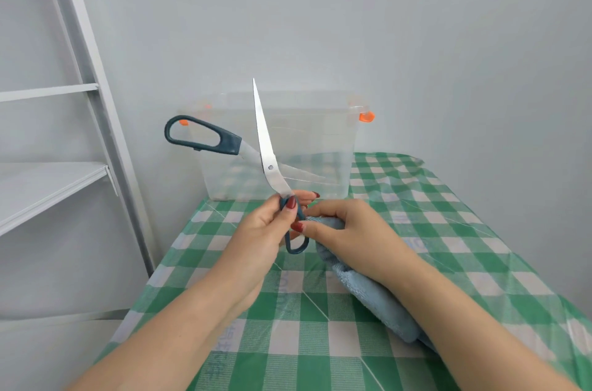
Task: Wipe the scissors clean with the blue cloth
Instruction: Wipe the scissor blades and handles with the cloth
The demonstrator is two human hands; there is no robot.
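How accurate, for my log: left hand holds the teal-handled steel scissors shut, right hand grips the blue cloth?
Wrong on one point: the head view shows the teal-handled steel scissors spread open in the left hand; the right hand grips the blue cloth.

Before you lies a green-and-white checked plastic tablecloth (pixel 448 230), set against plain pale grey walls (pixel 352 22). To your left rises a white metal shelf unit (pixel 54 179).

Head cam, fwd/down, close-up.
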